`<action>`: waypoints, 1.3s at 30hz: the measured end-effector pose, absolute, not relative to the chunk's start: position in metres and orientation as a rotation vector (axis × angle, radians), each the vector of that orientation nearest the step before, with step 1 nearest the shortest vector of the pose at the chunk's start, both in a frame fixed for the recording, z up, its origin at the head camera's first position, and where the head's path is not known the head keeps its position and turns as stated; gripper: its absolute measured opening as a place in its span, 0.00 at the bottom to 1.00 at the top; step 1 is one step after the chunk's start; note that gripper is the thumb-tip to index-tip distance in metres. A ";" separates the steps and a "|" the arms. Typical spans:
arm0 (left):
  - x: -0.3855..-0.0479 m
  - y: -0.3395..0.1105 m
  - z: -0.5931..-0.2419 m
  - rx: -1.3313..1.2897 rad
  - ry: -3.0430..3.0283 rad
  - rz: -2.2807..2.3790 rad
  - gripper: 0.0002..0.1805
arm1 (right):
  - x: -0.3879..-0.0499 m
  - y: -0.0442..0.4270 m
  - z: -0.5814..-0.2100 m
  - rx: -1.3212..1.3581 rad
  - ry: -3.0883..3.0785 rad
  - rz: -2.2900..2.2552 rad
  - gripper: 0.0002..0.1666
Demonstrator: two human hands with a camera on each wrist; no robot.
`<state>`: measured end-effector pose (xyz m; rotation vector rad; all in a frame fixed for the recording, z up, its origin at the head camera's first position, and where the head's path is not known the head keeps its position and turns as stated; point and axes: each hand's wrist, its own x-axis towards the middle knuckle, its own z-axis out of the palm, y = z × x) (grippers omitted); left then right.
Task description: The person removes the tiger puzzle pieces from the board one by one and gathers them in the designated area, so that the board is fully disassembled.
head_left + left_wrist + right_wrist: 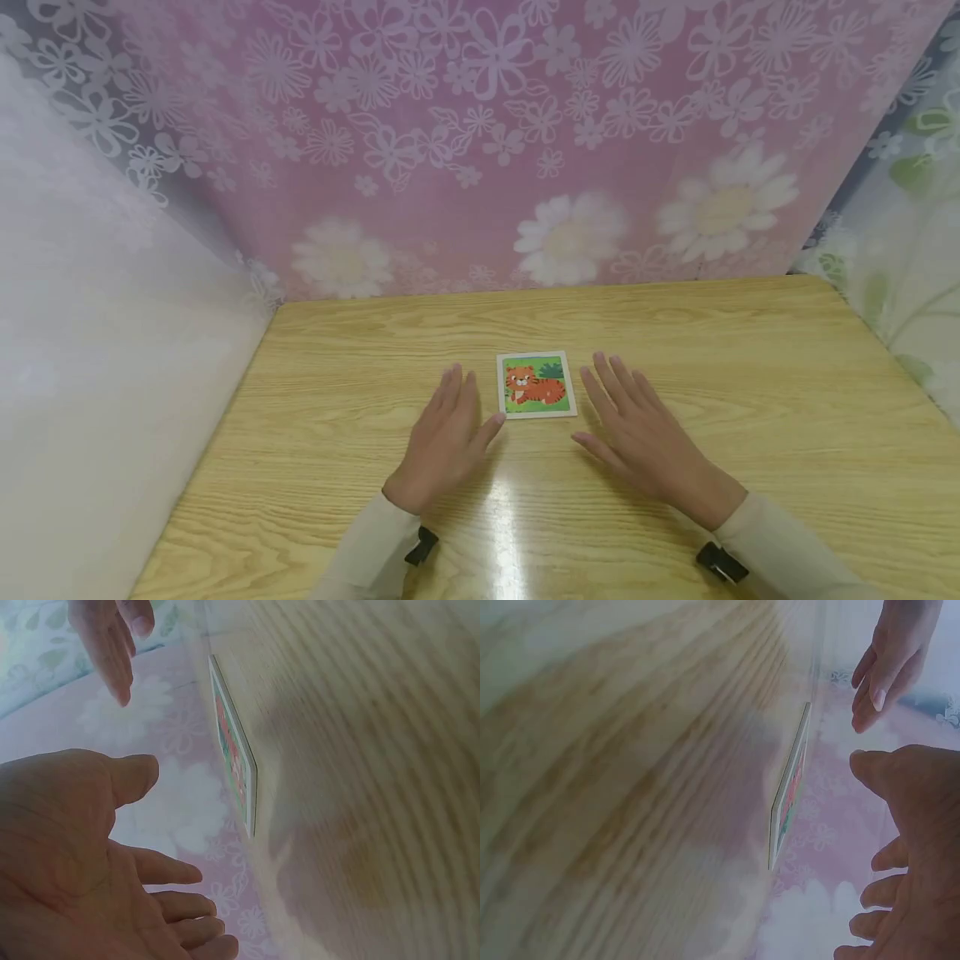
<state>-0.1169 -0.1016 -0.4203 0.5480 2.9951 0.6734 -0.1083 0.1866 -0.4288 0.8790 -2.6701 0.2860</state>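
Note:
A square picture tile (536, 385) with a white border lies flat on the wooden table; its picture is an orange tiger on green. To its left is my left hand (446, 437), fingers extended and thumb pointing toward the tile's near left corner. On the other side my right hand (648, 433) has its fingers spread and straight, apart from the tile. Both wrist views show the tile (236, 754) edge-on against the tabletop, with the hands raised above the surface. Neither hand holds anything.
The light wood table (337, 358) runs back to a pink curtain (450, 167) with white flowers. Pale cloth (97, 333) hangs along the left side, and a leafy patterned cloth (907, 250) on the right. A black clip or strap (722, 562) sits by the right sleeve.

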 end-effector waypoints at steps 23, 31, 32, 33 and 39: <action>-0.146 -0.078 -0.428 0.506 2.817 0.860 0.34 | -0.128 0.171 -0.434 0.979 -2.868 0.390 0.46; -0.149 -0.074 -0.432 0.533 2.807 0.818 0.34 | -0.139 0.167 -0.438 1.084 -2.886 0.452 0.42; -0.149 -0.074 -0.433 0.529 2.811 0.805 0.34 | -0.141 0.167 -0.438 1.096 -2.890 0.462 0.41; -0.149 -0.074 -0.434 0.524 2.814 0.794 0.34 | -0.142 0.167 -0.438 1.104 -2.900 0.471 0.41; -0.151 -0.072 -0.432 0.511 2.818 0.787 0.32 | -0.152 0.165 -0.438 1.124 -2.968 0.490 0.39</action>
